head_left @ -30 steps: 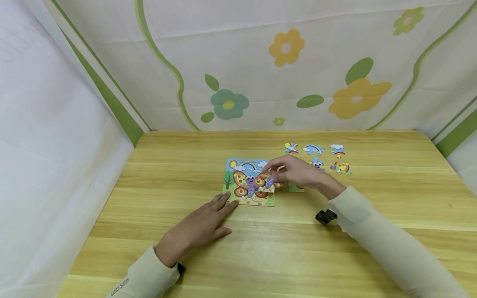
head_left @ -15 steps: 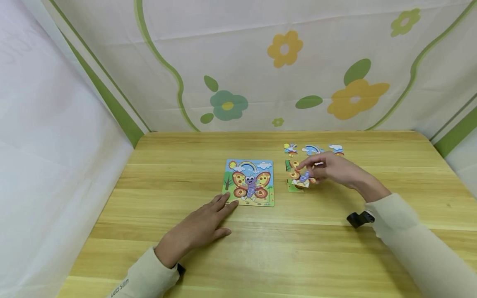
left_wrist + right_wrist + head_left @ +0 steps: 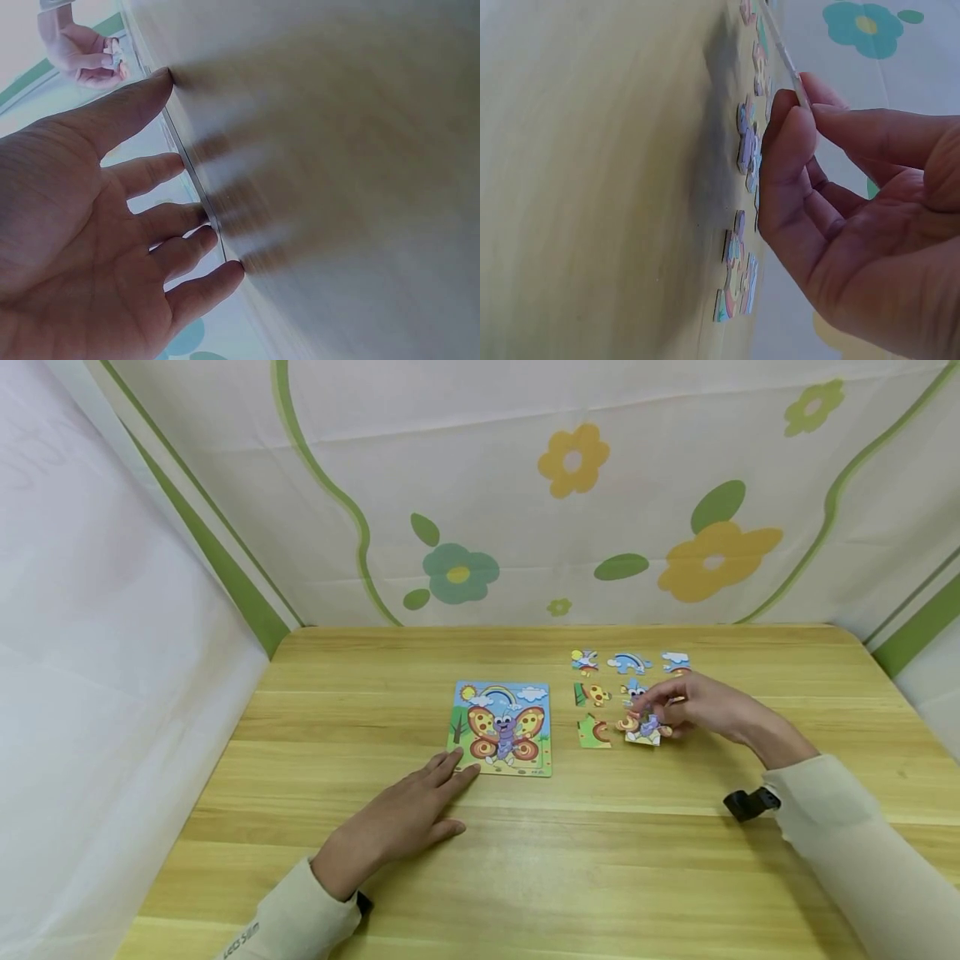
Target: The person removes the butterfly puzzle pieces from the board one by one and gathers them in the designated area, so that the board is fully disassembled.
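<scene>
My right hand [image 3: 716,708] pinches a jigsaw piece [image 3: 643,729], printed with a butterfly's purple body and orange wing parts, between thumb and fingers. It is tilted above the table; the right wrist view shows it edge-on as a thin pale strip [image 3: 786,58]. Left of it lies the square puzzle board [image 3: 498,727], with a butterfly, sun and rainbow on it. Fingertips of my left hand [image 3: 401,814] rest at the board's lower left corner, the fingers spread and fairly straight. Loose pieces around the right hand include a green one [image 3: 594,732] and a yellow-winged one [image 3: 592,694].
Along the back row lie a sun piece [image 3: 584,662], a rainbow piece [image 3: 628,662] and a cloud piece [image 3: 675,661]. My right hand partly covers a butterfly-face piece [image 3: 634,691]. The wooden table [image 3: 525,860] meets a flower-printed curtain [image 3: 517,493] at the back.
My right hand has carried the butterfly-body piece rightward from over the board, past the green piece, to its right. My left hand has stayed at the board's corner.
</scene>
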Action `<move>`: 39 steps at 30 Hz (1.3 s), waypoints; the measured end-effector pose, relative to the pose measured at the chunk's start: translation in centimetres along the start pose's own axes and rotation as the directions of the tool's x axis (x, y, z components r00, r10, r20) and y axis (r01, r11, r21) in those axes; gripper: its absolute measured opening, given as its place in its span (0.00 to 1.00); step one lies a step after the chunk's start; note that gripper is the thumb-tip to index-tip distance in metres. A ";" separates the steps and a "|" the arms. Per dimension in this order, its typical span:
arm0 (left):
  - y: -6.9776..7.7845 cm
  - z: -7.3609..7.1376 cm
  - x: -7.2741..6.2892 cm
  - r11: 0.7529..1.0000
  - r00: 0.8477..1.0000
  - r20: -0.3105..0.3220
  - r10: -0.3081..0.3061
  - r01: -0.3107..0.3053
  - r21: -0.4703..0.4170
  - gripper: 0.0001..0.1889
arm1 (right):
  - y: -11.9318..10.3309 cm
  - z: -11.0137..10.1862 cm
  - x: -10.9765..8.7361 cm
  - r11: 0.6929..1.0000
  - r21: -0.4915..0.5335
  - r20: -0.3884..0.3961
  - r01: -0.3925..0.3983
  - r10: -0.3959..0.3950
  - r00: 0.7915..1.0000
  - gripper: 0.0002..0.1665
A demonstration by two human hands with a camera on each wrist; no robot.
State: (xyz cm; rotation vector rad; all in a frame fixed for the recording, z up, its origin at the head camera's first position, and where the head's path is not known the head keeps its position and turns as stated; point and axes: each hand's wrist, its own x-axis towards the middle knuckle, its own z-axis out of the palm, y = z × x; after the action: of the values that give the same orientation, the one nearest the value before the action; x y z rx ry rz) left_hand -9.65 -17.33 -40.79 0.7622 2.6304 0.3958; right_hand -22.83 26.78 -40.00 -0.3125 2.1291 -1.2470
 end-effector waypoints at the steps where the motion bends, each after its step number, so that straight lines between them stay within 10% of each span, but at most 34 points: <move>1: 0.0 0.0 0.0 1.000 1.000 0.000 0.001 -0.001 -0.001 0.37 | 0.1 0.0 0.1 1.000 -0.003 0.002 -0.003 0.003 1.000 0.20; 39: -0.1 0.0 -0.1 1.000 1.000 -0.011 0.007 -0.007 -0.009 0.37 | 1.0 1.3 1.4 0.965 -0.263 -0.124 0.005 -0.039 0.991 0.17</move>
State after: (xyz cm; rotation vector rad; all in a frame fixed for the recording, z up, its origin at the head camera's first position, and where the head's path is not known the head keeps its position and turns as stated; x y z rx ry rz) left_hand -9.60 -17.46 -40.84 0.7686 2.6347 0.4142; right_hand -23.02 25.72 -41.91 -0.3788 2.4129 -1.0206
